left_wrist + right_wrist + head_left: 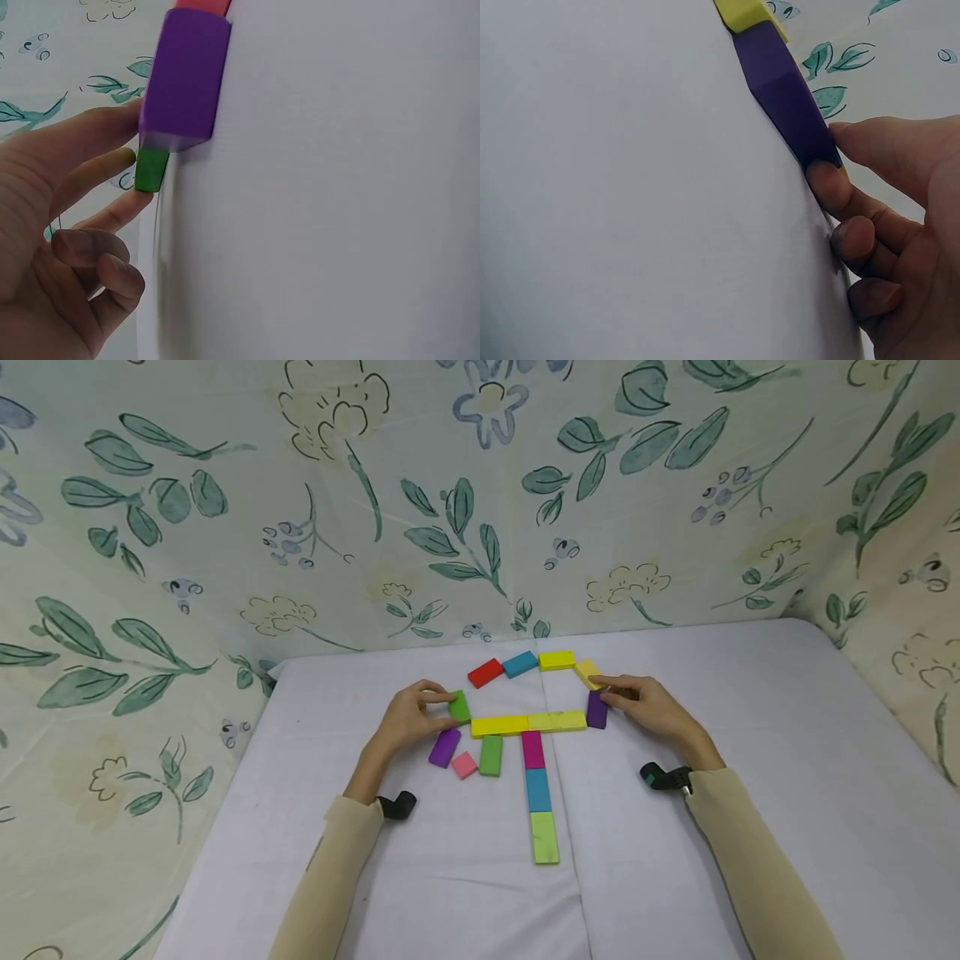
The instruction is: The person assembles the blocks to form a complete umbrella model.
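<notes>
My left hand (412, 720) pinches a green block (460, 707), thumb at its near end and fingertips at its far end. Close by lies a purple block (445, 748), which overlaps the thumb in the left wrist view. My right hand (648, 706) grips a dark purple block (597, 711) by its far end. In the right wrist view the thumb lies along that block's outer side and a curled fingertip sits at its end. Just beyond is a pale yellow block (587, 673), overlapped by the right fingers. A yellow block (498, 726) and a yellow-green block (558, 721) form a bar between the hands.
A red block (486, 673), a blue block (521, 664) and a yellow block (557, 660) arc across the back. Under the bar stand a magenta block (532, 750), another blue block (537, 790) and a lime block (544, 838). A pink block (465, 765) and another green block (491, 756) lie left.
</notes>
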`<state>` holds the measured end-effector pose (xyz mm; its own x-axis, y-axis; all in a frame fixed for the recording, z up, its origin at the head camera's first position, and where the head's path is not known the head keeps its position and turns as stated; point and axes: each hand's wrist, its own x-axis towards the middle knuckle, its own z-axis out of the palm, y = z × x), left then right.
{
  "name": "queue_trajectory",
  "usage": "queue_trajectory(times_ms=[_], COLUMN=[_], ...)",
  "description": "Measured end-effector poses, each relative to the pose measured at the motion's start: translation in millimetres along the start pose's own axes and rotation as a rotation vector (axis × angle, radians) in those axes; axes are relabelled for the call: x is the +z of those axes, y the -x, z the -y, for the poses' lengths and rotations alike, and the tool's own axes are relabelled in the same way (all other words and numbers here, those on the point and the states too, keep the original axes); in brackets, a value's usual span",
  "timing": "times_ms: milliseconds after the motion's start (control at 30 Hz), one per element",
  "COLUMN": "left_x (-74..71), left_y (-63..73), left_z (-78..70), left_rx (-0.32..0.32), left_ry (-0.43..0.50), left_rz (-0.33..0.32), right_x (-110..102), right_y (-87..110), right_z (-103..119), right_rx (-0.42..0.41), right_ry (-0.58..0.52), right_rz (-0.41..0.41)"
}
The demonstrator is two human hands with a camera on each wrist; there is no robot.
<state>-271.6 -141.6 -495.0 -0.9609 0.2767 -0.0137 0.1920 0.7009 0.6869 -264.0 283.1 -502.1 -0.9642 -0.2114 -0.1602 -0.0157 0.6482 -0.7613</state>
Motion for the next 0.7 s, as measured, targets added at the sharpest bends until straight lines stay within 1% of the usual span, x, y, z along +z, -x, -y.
queue_trajectory(times_ms=[167,267,500,700], left_x=[-4.2,-5.5,-3.0,0.2], left_y=[6.2,9.0,11.4,10.8], left_z=[2.3,4.3,4.3,-0.5], left_rx=[0.019,0.039,0.068,0.064], left_ry=[-0.025,-0.043,-0.045,-0.065], left_rz=[-0.033,-0.038,-0.052,-0.033], right_x=[1.4,1.6,0.6,0.6], right_y=[-0.6,-0.8,-1.3,-1.3], right_z=[0.3,-0.1,-1.6,-1.3], right_rx=[0.001,0.007,0.023,0.017], right_ry=[-0.004,0.0,0.0,-0.004], right_rz=[0.002,0.002,0.001,0.002])
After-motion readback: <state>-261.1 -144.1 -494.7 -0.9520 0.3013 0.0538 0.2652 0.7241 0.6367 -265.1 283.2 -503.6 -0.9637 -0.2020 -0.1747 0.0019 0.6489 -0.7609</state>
